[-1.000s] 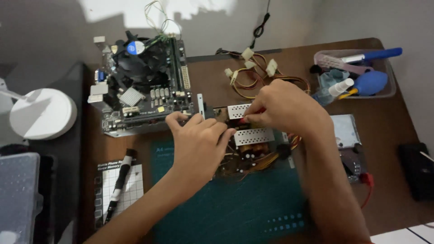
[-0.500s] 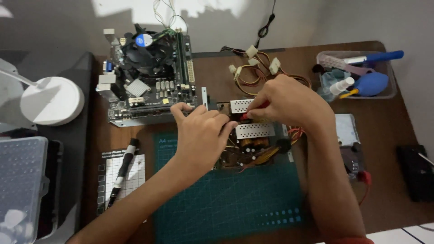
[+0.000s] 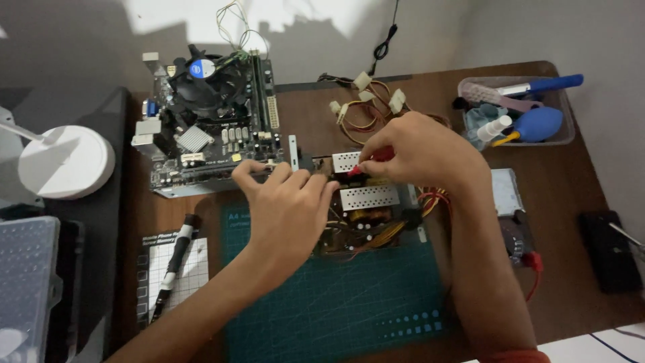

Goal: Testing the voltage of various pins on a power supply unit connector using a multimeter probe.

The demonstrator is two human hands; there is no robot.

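The step in hand looks like work on the opened power supply board (image 3: pixel 366 202), lying under both hands on the green mat (image 3: pixel 336 302). The left hand (image 3: pixel 285 202) presses flat on its near-left edge, grasping nothing clearly; the right hand (image 3: pixel 420 151) pinches a red-handled tool (image 3: pixel 366 163), tip hidden. Next calls for steady, fine placement.

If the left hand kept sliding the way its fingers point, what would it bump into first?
The left hand points up and away from the person, its fingertips already at the near edge of the green computer board. It would probably meet that board first, though depth is hard to judge from above.
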